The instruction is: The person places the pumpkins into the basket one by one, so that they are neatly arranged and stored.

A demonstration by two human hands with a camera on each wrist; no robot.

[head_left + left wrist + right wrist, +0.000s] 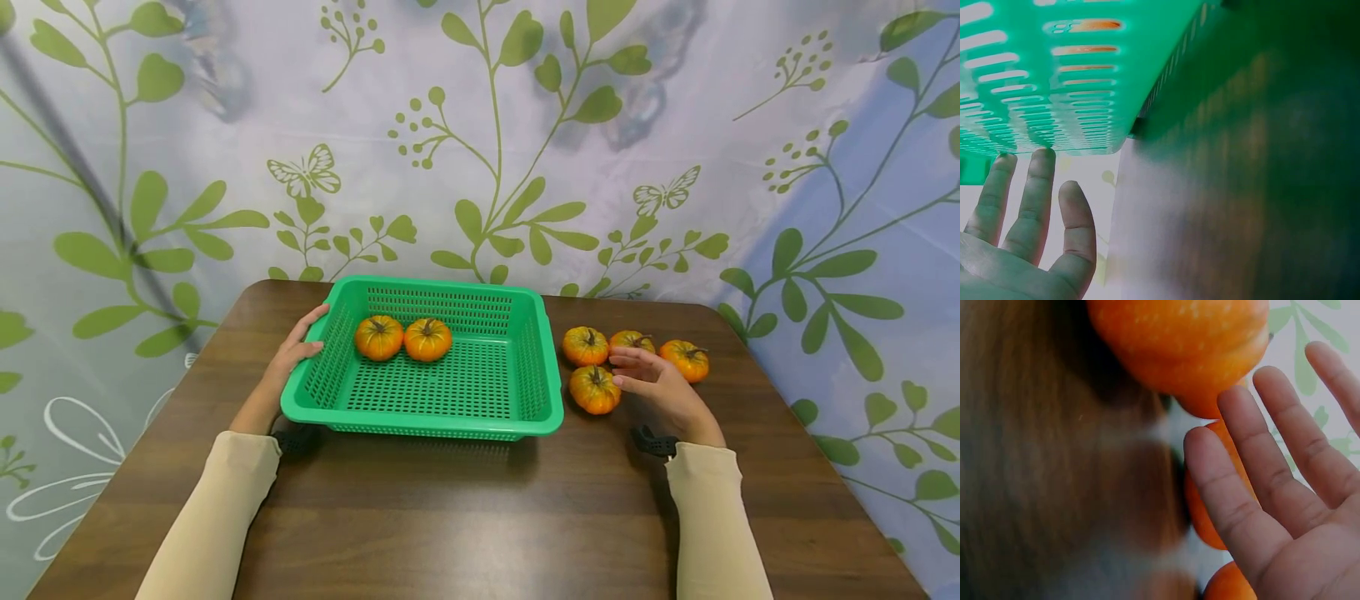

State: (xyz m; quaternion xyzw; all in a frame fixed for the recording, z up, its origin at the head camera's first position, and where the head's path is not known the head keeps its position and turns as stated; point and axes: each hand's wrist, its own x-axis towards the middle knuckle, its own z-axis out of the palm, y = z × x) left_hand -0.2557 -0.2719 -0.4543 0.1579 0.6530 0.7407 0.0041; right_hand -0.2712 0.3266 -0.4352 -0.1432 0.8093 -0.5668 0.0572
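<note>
Inside a green plastic basket (431,427) are two small orange pumpkins, a left one (378,338) and a right one (427,340), side by side toward the back left. My left hand (281,367) rests at the basket's left side, the thumb over the rim; in the left wrist view its fingers (1032,206) extend along the outside of the slotted wall. To the basket's right, my right hand (663,392) hovers with spread fingers beside several more pumpkins. A front pumpkin (595,390) is nearest its fingertips, and the hand partly covers a back pumpkin (632,339).
Another pumpkin (585,346) sits against the group's left side, and one (684,360) lies at its right, behind the hand. Everything stands on a brown wooden table (465,517). A leaf-patterned cloth (502,167) hangs behind the table's back edge.
</note>
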